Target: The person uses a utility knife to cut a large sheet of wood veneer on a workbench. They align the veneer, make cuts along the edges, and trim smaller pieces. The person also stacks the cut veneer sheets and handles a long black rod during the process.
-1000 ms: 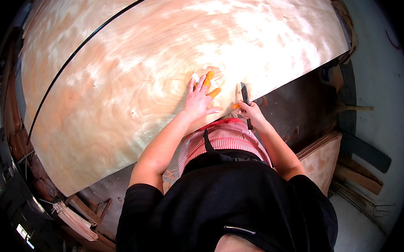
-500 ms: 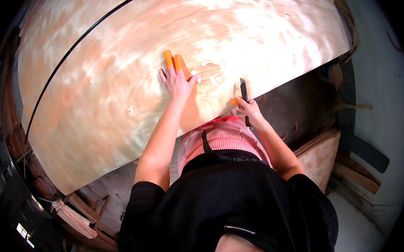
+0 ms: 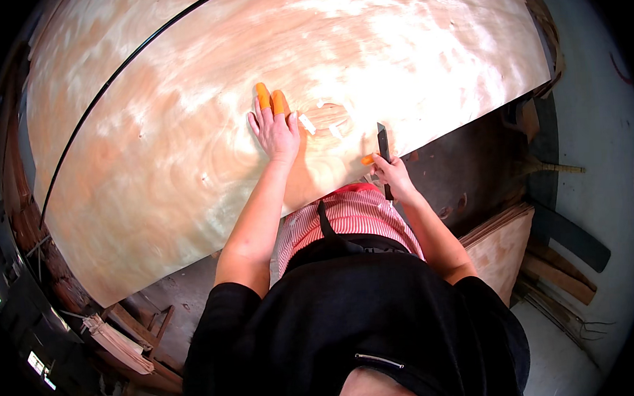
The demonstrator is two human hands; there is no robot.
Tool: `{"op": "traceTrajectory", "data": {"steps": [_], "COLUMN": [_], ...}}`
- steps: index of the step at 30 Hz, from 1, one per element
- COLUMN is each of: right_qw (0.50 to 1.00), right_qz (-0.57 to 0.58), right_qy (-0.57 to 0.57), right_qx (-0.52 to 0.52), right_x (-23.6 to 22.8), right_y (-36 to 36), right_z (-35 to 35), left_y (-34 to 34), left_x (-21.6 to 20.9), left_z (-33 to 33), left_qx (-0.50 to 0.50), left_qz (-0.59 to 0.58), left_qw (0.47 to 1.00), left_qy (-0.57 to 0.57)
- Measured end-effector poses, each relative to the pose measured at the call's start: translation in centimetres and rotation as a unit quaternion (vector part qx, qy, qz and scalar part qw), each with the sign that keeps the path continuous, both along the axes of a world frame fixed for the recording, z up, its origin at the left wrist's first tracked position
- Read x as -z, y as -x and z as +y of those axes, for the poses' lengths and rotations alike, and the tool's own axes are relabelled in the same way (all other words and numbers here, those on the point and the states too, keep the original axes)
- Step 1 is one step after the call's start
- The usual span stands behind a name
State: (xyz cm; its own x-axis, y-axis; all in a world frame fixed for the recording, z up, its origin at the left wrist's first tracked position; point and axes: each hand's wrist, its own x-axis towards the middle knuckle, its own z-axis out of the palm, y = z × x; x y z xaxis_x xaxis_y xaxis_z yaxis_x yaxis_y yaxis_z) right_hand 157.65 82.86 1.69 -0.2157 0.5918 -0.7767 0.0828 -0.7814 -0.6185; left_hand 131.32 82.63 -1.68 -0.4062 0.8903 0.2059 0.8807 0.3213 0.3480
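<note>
A large pale wood veneer sheet (image 3: 165, 177) spreads before me. My left hand (image 3: 278, 133) lies flat on it, palm down, with orange covers on two fingertips. Just right of its thumb is an oval patch (image 3: 331, 116) in the wood, with several small white tape pieces (image 3: 307, 124) around its edge. My right hand (image 3: 393, 176) is closed round a black utility knife (image 3: 383, 146) near the sheet's front edge. The knife's blade points up and away from me, apart from the patch. One finger of that hand wears an orange cover too.
A thin black cable (image 3: 103, 93) arcs across the sheet's left side. Stacked veneer sheets (image 3: 502, 249) lean at the lower right. A broom (image 3: 555, 167) and wooden boards (image 3: 561, 275) are by the grey floor on the right. A wooden frame (image 3: 141, 325) stands at lower left.
My left hand has drawn slightly left, and its thumb has come off the white tape beside the patch. The right hand with the knife has hardly moved.
</note>
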Motion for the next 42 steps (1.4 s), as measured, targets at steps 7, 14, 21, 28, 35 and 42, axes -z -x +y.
{"op": "traceTrajectory", "data": {"steps": [7, 14, 21, 28, 35, 42], "right_qw": [0.990, 0.948, 0.841, 0.885, 0.971, 0.971], "right_qz": [-0.074, -0.097, -0.236, -0.233, -0.038, -0.037], "right_qy": [-0.069, -0.228, -0.416, -0.358, -0.207, -0.216], "right_qx": [-0.101, -0.202, -0.253, -0.185, -0.115, -0.094], "right_x": [-0.2, -0.9, -0.3, 0.9, 1.9, 0.7], "right_y": [2.7, 9.4, 12.2, 11.8, 10.6, 10.8], "right_z": [1.5, 4.6, 4.9, 5.0, 6.7, 5.4], "left_y": [0.9, 1.6, 1.0, -0.1, -0.9, 0.5], "left_x": [0.7, -1.0, -1.7, -3.5, -3.1, -2.7], "left_z": [-0.4, -4.5, -9.4, -7.0, -3.8, -6.1], "left_qx": [0.017, 0.092, 0.113, 0.162, 0.217, 0.147], "left_qz": [-0.075, -0.115, -0.107, -0.105, -0.038, -0.049], "left_qw": [0.991, 0.985, 0.987, 0.979, 0.975, 0.986], "left_qy": [-0.111, -0.093, -0.032, -0.062, 0.020, 0.058]}}
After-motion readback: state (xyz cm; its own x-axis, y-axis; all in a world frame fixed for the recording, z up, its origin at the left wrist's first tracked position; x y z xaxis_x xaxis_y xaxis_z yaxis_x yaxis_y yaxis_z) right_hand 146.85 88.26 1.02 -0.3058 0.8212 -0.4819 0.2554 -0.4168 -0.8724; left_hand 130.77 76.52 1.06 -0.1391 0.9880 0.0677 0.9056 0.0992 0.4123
